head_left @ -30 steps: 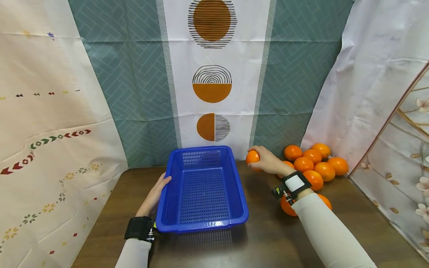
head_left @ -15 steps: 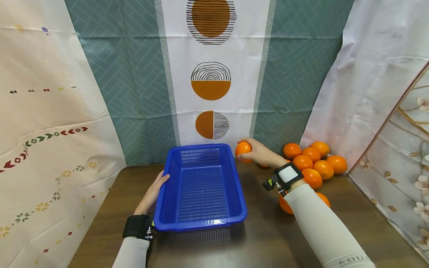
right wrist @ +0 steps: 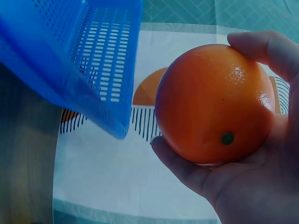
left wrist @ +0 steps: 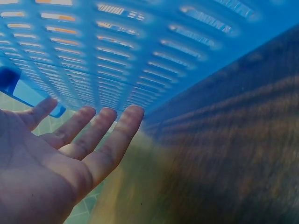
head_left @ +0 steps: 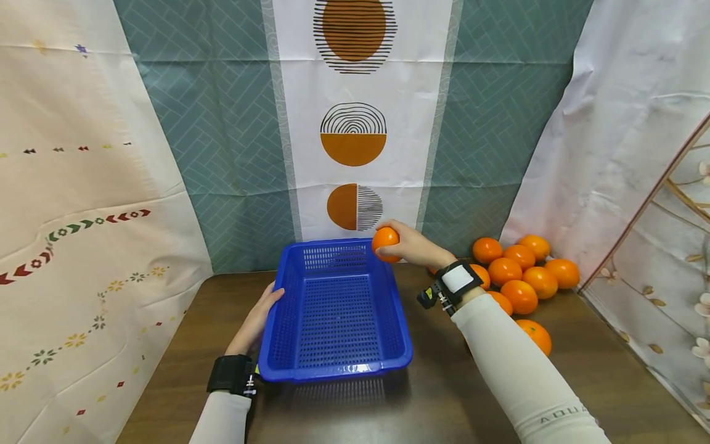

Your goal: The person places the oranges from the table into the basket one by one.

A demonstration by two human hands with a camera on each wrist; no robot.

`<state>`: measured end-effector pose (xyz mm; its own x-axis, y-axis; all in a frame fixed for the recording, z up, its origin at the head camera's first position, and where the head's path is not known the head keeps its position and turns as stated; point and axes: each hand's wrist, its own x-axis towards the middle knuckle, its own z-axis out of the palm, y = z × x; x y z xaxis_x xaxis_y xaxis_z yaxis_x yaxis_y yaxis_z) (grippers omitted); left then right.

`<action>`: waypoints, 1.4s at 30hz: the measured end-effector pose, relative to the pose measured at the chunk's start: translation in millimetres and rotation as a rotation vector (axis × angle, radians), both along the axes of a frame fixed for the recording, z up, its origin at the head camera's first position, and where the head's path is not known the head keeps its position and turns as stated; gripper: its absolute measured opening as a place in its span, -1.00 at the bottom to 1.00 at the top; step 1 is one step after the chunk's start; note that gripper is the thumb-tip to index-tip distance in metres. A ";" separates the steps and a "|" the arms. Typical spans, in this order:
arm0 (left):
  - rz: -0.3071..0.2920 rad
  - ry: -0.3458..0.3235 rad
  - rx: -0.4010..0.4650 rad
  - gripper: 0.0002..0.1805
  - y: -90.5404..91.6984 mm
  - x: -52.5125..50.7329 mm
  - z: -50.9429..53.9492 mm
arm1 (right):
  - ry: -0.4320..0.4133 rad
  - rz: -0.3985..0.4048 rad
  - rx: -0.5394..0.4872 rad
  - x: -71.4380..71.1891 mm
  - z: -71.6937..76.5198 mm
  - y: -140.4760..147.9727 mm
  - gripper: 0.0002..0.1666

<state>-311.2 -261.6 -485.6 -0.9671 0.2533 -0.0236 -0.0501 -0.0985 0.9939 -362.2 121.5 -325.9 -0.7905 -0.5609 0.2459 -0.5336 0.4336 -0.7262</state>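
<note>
A blue plastic basket (head_left: 335, 373) with perforated walls stands on the table. My left hand (head_left: 256, 320) holds its left side: the thumb lies over the rim, and in the left wrist view the fingers (left wrist: 126, 123) extend along the outer wall. My right hand (head_left: 413, 243) grips a round orange (head_left: 385, 240) above the basket's back right corner. The right wrist view shows this orange (right wrist: 210, 105) between thumb and fingers, its green stem mark visible, beside the basket's rim (right wrist: 105, 116). More oranges (head_left: 518, 296) lie in a group at the right, some hidden behind my right forearm.
A brown wooden table (head_left: 183, 357) carries everything. A patterned cloth (head_left: 355, 92) hangs behind it, with a cream cloth (head_left: 83, 246) at the left and a pale floral cloth (head_left: 638, 246) at the right. One orange (head_left: 535, 336) lies nearer than the group.
My right hand has carried the orange left and slightly upward, from beside the basket to above its back right corner. The left hand and the basket stay in place.
</note>
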 end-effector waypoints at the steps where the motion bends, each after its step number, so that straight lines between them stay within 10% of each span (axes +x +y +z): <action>1: -0.001 -0.002 -0.002 -0.33 -0.1 -0.3 -0.3 | -0.025 -0.025 0.038 -8.8 -3.2 -3.3 -0.36; 42: 0.013 -0.027 -0.044 -0.34 -0.7 -1.1 -1.0 | -0.074 0.031 0.120 -56.5 -45.5 -100.8 -0.35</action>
<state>-312.3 -262.3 -486.6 -0.9693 0.2385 -0.0604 -0.0758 -0.0560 0.9955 -418.7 20.7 -371.4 -0.7861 -0.6069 0.1172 -0.4947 0.5040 -0.7080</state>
